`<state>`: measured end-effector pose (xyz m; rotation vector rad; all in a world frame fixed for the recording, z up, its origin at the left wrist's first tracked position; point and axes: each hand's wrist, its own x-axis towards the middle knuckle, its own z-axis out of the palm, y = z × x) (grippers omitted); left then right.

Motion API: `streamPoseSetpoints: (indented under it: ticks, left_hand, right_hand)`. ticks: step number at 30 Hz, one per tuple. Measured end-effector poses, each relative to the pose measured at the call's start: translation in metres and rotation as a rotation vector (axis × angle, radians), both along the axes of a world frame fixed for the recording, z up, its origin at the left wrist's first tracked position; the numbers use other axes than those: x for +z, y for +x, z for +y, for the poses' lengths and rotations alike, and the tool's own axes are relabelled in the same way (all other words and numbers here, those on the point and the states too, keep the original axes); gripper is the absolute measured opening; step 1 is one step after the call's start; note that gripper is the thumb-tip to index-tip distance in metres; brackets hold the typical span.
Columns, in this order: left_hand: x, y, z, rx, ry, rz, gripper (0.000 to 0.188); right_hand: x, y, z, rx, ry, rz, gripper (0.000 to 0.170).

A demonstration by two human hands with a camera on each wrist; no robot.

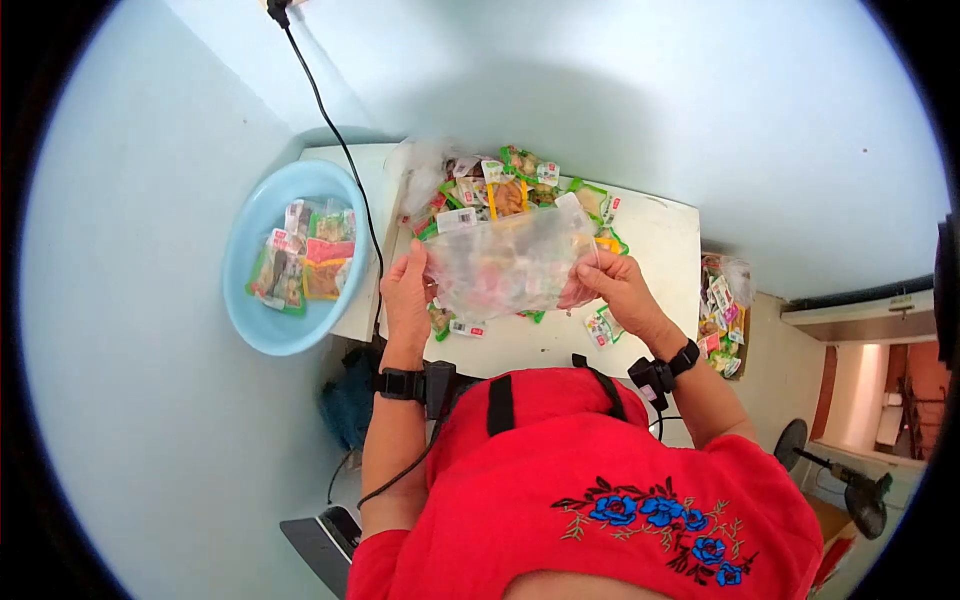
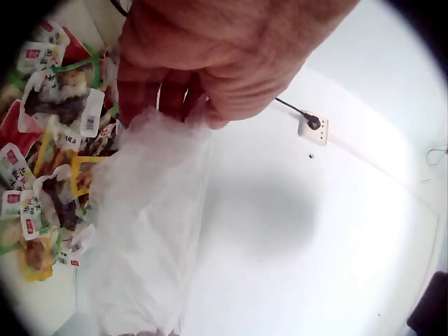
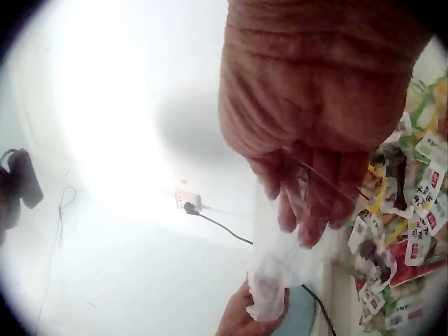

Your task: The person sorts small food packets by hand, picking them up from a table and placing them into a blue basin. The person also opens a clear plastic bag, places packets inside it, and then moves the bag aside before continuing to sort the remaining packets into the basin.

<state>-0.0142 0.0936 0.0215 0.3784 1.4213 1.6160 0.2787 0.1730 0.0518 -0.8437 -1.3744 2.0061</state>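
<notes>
A clear plastic bag is stretched out above the white table, and small snack packets show dimly through it. At its left end my left hand pinches the plastic between thumb and fingers. My right hand grips the opposite end, with some film lying over its fingers in the right wrist view. In the left wrist view the bag hangs thin and crinkled from the fingertips. Beneath and behind it, a heap of colourful snack packets covers the back of the table.
On the left stands a light blue basin with several packets inside. A black cable runs down from the wall between basin and table. A box of packets sits right of the table. A fan stands at the lower right.
</notes>
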Motion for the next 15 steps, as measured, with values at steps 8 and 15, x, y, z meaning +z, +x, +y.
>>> streamPoseSetpoints:
  ticks: [8,15]
  left_hand:
    - [0.005,0.043,-0.020,-0.005,-0.161,-0.147,0.049]
    - [0.004,0.064,-0.031,-0.020,-0.019,0.041,0.022]
  right_hand:
    - [-0.021,0.011,0.025,0.004,-0.103,0.155,0.020]
    - [-0.023,0.012,0.032,0.035,-0.178,0.298,0.020]
